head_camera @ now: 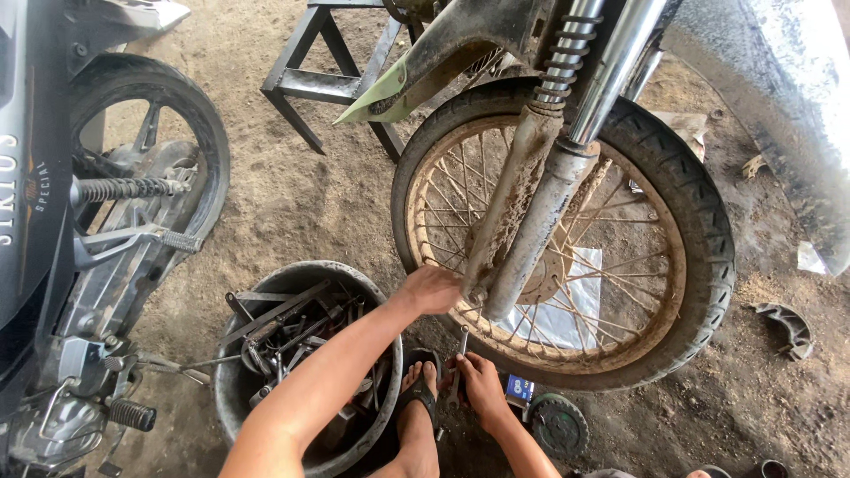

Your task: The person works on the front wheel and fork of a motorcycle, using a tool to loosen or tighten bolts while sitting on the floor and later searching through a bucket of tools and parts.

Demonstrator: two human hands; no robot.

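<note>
At the bottom of the view, on the dirt floor (292, 204), the person's foot in a dark sandal (420, 398) rests just beside a round metal tub (232, 389) filled with wrenches and other hand tools (283, 332). The right hand (482, 382) sits low beside the foot, its grip closed around the lower end of a slim wrench (461, 350) that stands nearly upright, its top end pointing toward the bottom of the wheel's hub area. Just right of that hand lie a small blue box (519, 388) and a dark round sprocket-like disc (559, 426) on the ground.

A little farther up, the left hand (431, 288) reaches across the tub's rim and presses against the lower end of the muddy shock absorber (513, 212), fingers curled on it near the axle; how tightly it grips I cannot tell. Behind it stands the spoked rear wheel (567, 239) with a knobby tyre, a white sheet (567, 305) lying behind the spokes. A worn brake shoe (784, 327) lies on the dirt to the right.

On the left stands 1 more motorcycle (80, 230), dark-bodied, with its own wheel and footpeg. Farthest away, a dark metal stand (323, 80) sits on the dirt.
</note>
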